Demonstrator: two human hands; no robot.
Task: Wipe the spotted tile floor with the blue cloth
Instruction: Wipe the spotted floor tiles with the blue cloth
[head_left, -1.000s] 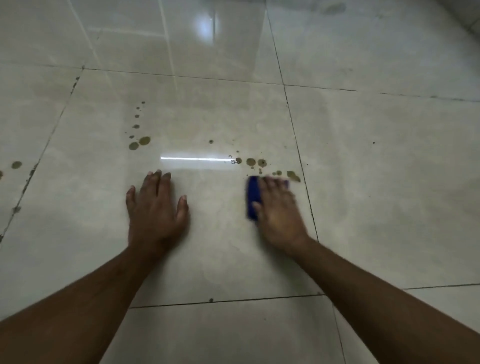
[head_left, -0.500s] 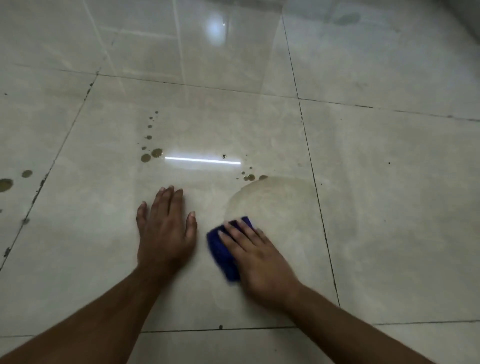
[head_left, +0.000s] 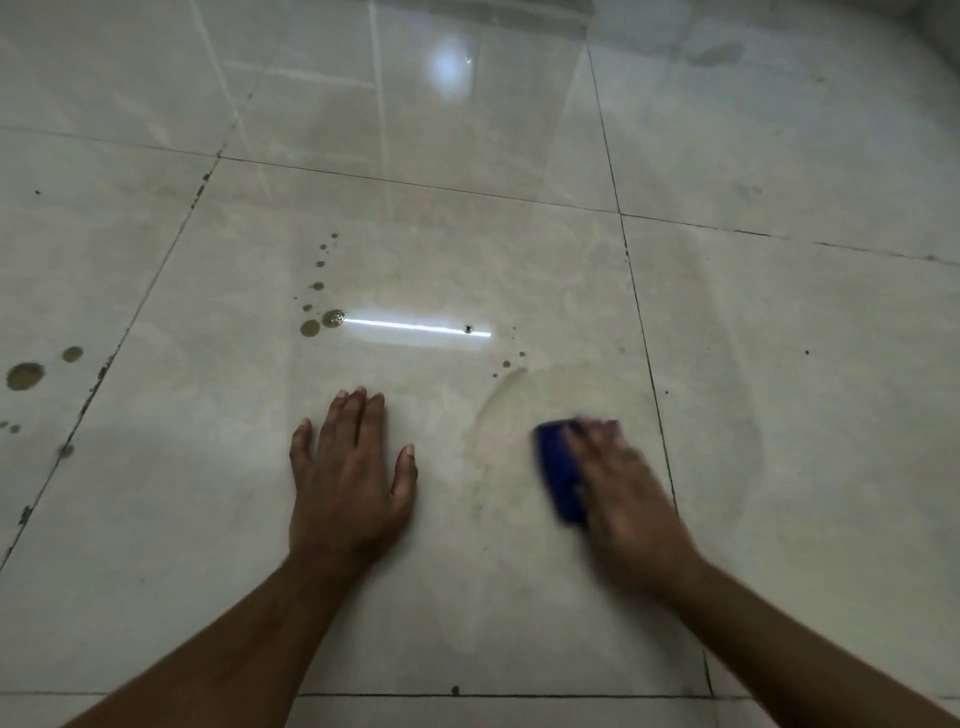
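My right hand (head_left: 621, 483) presses flat on the blue cloth (head_left: 558, 467) on the glossy tile floor (head_left: 779, 415); both are motion-blurred, and only the cloth's left part shows beside my fingers. My left hand (head_left: 348, 467) lies flat on the tile, fingers spread, holding nothing. Brown spots (head_left: 322, 322) run in a line above my left hand. A few tiny spots (head_left: 511, 358) sit above the cloth, by a faint wet smear (head_left: 498, 400).
Larger brown spots (head_left: 26, 375) lie on the neighbouring tile at far left. Dark grout lines (head_left: 644, 338) cross the floor. A bright strip of reflected light (head_left: 415, 327) lies between the spot groups.
My right hand has swept the cloth from near my left hand out to the right. The spots wiped earlier by the grout line are gone, leaving a smear. My left hand stayed planted.
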